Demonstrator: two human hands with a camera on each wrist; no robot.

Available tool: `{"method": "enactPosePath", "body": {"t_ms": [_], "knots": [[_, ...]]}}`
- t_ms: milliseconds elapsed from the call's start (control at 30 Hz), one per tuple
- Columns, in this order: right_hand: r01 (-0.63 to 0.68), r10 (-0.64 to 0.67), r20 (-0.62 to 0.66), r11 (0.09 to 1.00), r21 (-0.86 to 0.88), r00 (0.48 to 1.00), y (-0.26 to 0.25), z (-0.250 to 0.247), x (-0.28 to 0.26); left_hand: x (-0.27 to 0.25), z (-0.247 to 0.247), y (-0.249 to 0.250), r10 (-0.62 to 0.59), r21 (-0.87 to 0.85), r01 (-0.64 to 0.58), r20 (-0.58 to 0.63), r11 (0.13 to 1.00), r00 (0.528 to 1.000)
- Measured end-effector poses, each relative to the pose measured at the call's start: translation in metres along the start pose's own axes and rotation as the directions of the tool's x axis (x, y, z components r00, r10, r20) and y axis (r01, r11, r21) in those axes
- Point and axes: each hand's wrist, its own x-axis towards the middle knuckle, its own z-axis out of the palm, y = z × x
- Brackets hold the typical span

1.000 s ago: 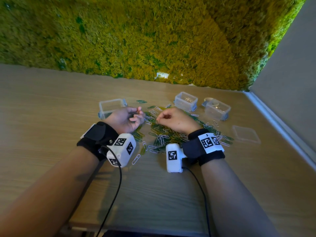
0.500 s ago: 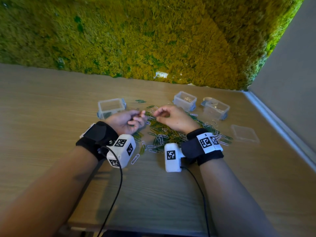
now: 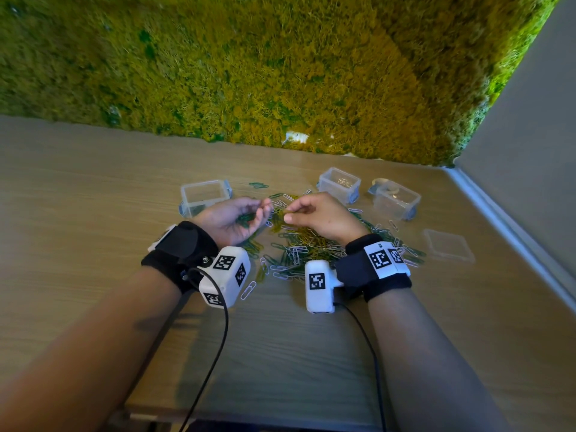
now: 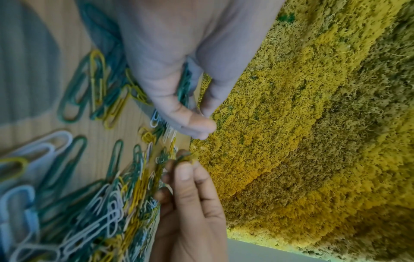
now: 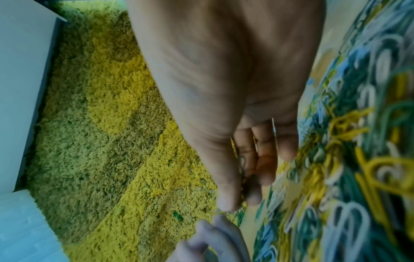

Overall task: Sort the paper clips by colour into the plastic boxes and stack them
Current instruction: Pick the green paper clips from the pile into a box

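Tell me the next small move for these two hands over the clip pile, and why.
Probably the right hand should pass its pinched clip into the left hand, which already cups green paper clips. The fingertips nearly meet above the pile, and the left clear box sits just behind.

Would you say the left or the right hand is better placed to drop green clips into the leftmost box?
Left, probably: the left hand already holds green clips and sits beside the leftmost box; the right hand is farther off.
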Motion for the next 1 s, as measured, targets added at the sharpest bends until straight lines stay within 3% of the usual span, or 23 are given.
{"method": "enactPosePath", "body": {"t_ms": [133, 267, 467, 600, 767, 1000], "knots": [[-0.026, 0.022, 0.023, 0.974, 0.225, 0.999, -0.004, -0.003, -0.002, -0.001, 0.001, -0.001, 0.008, 0.119, -0.010, 0.014, 0.993, 1.000], [0.003, -0.005, 0.010, 0.973, 0.232, 1.000, -0.006, -0.003, -0.002, -0.006, 0.006, -0.006, -0.088, 0.243, 0.052, 0.140, 0.969, 0.986], [-0.015, 0.025, -0.039, 0.971, 0.241, 0.999, -0.006, -0.002, -0.003, -0.008, 0.010, -0.010, -0.083, 0.281, 0.026, 0.191, 0.959, 0.978], [-0.017, 0.036, -0.049, 0.938, 0.347, 0.998, -0.007, -0.003, -0.005, -0.009, 0.008, -0.008, -0.088, 0.293, 0.028, 0.194, 0.956, 0.977], [0.015, 0.017, -0.093, 0.941, 0.339, 0.996, -0.006, -0.004, -0.003, -0.007, 0.007, -0.007, -0.087, 0.233, 0.037, 0.208, 0.972, 0.974], [0.068, -0.072, -0.001, 0.938, 0.339, 0.997, -0.010, 0.003, -0.001, -0.006, 0.011, -0.013, -0.041, 0.205, 0.000, 0.192, 0.979, 0.980]]}}
